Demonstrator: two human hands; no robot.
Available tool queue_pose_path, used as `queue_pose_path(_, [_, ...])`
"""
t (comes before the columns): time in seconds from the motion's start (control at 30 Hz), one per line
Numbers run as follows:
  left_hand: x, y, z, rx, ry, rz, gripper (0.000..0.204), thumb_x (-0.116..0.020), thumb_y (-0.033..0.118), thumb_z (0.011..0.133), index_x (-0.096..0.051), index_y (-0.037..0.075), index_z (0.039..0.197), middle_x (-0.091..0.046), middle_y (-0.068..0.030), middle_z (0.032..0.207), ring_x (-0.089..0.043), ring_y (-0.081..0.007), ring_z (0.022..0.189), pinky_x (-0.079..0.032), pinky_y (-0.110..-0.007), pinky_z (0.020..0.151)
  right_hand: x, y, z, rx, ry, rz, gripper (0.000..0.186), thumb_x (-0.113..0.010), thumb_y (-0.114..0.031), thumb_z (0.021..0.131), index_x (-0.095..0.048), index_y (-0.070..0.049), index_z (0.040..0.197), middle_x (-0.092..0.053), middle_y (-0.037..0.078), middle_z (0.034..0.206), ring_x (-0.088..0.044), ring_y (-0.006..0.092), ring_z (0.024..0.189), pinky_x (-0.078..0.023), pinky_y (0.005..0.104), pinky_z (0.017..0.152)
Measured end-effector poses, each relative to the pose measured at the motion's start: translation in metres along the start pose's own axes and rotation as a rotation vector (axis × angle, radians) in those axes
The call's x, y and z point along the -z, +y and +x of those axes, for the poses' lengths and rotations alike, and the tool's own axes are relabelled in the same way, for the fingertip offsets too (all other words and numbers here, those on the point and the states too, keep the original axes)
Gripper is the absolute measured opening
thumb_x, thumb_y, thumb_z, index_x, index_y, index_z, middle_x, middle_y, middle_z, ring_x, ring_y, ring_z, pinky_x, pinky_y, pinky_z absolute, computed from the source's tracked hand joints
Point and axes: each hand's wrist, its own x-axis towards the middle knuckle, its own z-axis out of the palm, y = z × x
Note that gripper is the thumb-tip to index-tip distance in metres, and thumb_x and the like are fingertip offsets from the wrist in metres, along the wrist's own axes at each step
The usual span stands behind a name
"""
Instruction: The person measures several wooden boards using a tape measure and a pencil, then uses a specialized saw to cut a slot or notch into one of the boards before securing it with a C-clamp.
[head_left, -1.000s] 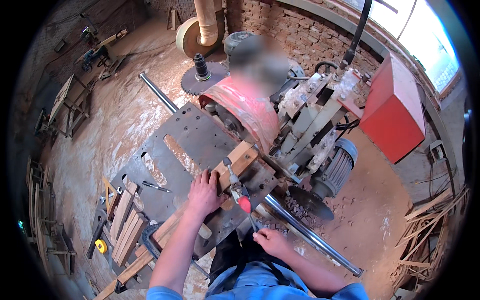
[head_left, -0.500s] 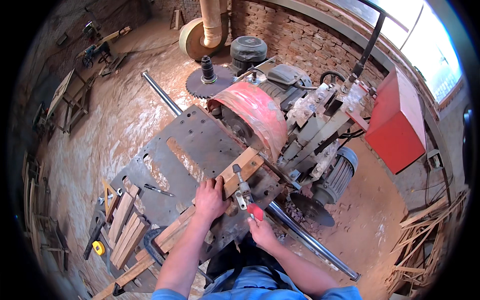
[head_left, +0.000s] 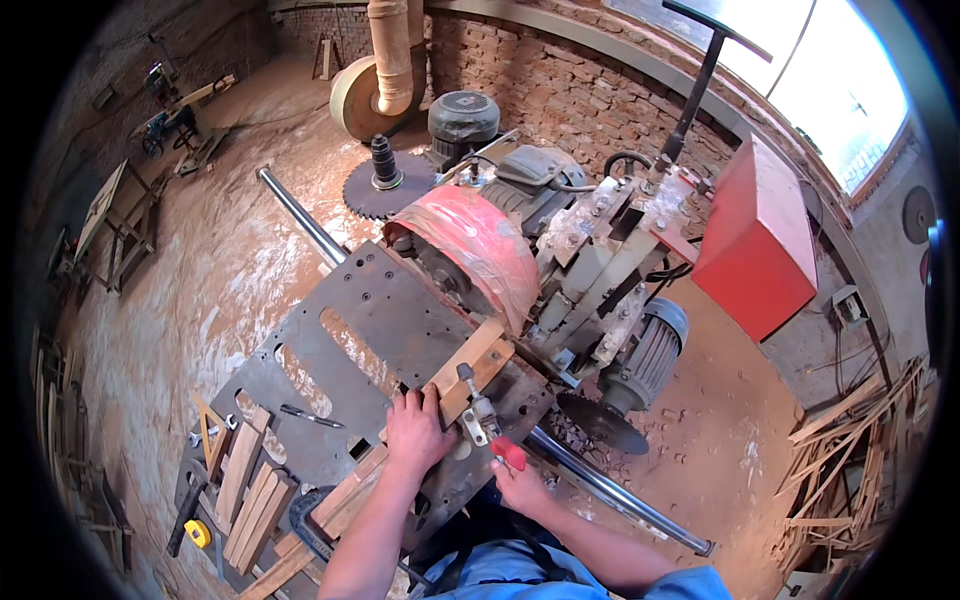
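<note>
My left hand (head_left: 416, 432) lies over a wooden piece (head_left: 473, 365) on the grey steel machine table (head_left: 375, 300). Its fingers are bent and close together against the wood; the thumb is hidden. At the near edge of the table, my right hand (head_left: 520, 487) grips the red handle of a toggle clamp (head_left: 482, 410). The clamp's dark-tipped rod stands over the wood near its end. Just beyond that end sits a red, worn blade guard (head_left: 470, 240), partly covering the dark disc inside it.
Left on the table are wooden offcuts (head_left: 262, 515), a pen (head_left: 312, 415), a yellow tape measure (head_left: 199, 533), a hammer (head_left: 187, 515) and a C-clamp (head_left: 307, 520). Toothed saw blades (head_left: 375, 195) stand exposed beyond the guard and low on the right (head_left: 600, 424). A steel rail (head_left: 620, 490) juts out right.
The whole view has shifted, so the machine sits a little further left and lower. Both hands keep their places on the wood and the clamp handle.
</note>
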Motion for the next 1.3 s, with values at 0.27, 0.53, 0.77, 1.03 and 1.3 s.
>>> queue_pose_path(0.27, [0.005,-0.021,0.012,0.047,-0.085,-0.262,0.062,-0.064,0.043,0.09,-0.054,0.005,0.138,-0.061,-0.022,0.122,-0.06,-0.0412,0.114,-0.049,-0.049,0.097,0.001,-0.013,-0.001,-0.033,0.01,-0.005,0.033,-0.048,-0.031,0.103,-0.059,0.0,0.103,-0.064,0.03,0.099,-0.061,0.0498,0.098,-0.048,0.0538,0.081])
queue_pose_path(0.53, [0.021,-0.037,0.061,0.175,-0.377,-0.347,0.043,-0.058,0.038,0.096,-0.067,0.01,0.127,-0.07,-0.0221,0.116,-0.065,-0.0387,0.111,-0.051,-0.046,0.096,-0.002,-0.01,0.002,0.041,0.077,-0.086,0.034,-0.049,-0.033,0.103,-0.06,-0.001,0.103,-0.064,0.026,0.092,-0.062,0.0433,0.091,-0.048,0.0507,0.077])
queue_pose_path(0.77, [0.064,-0.097,0.045,0.124,-0.577,-0.475,0.042,-0.058,0.037,0.096,-0.07,0.004,0.121,-0.07,-0.023,0.115,-0.067,-0.0359,0.108,-0.052,-0.044,0.093,-0.013,0.009,0.007,0.075,0.101,-0.122,0.037,-0.048,-0.034,0.104,-0.059,0.001,0.11,-0.062,0.027,0.099,-0.062,0.0441,0.093,-0.048,0.0524,0.08])
queue_pose_path(1.03, [0.108,-0.132,-0.053,0.227,-0.383,-0.373,0.062,-0.073,0.044,0.083,-0.063,0.002,0.128,-0.068,-0.0239,0.119,-0.065,-0.0389,0.111,-0.051,-0.044,0.097,-0.012,-0.019,0.007,0.116,0.179,-0.299,0.033,-0.049,-0.027,0.102,-0.058,0.002,0.089,-0.063,0.028,0.082,-0.062,0.0491,0.082,-0.047,0.0545,0.073])
queue_pose_path(1.3, [0.098,-0.127,-0.027,0.297,-0.09,-0.071,0.04,-0.065,0.035,0.089,-0.061,0.003,0.113,-0.068,-0.0221,0.11,-0.065,-0.042,0.104,-0.051,-0.051,0.089,-0.023,-0.044,0.044,0.074,0.103,-0.249,0.038,-0.048,-0.032,0.102,-0.061,0.004,0.101,-0.067,0.032,0.09,-0.065,0.0507,0.091,-0.05,0.0585,0.082])
